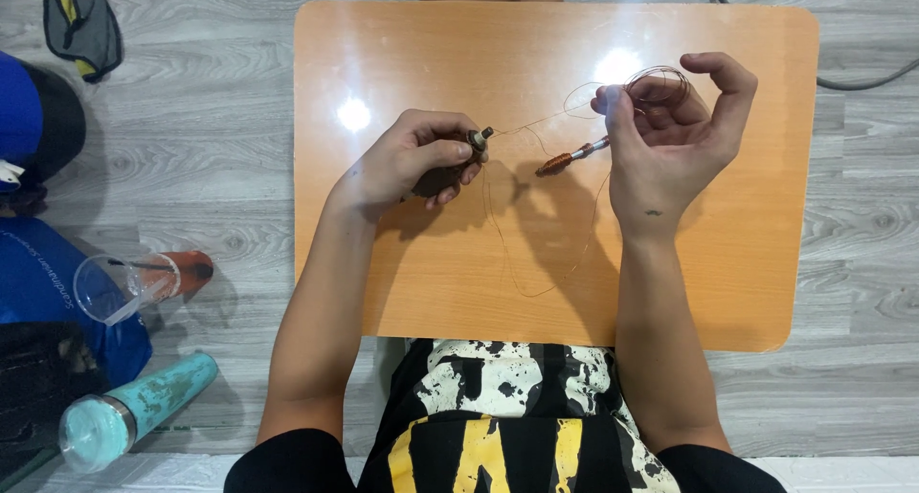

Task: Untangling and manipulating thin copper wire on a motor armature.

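Over a small orange wooden table (728, 273), my left hand (412, 163) grips a small dark tool with a metal tip (479, 139). My right hand (675, 134) holds a thin rod wound with a copper coil (567, 158) and pinches loops of fine copper wire (659, 83) between thumb and fingers. A strand of the wire runs from the loops toward the tool tip. More slack wire (536, 263) trails down across the tabletop between my forearms.
On the grey plank floor at the left lie a teal bottle (134, 412), a clear plastic cup with a straw (120, 284), blue cloth (38, 273) and a dark bag (81, 19). A cable (862, 79) runs at the upper right.
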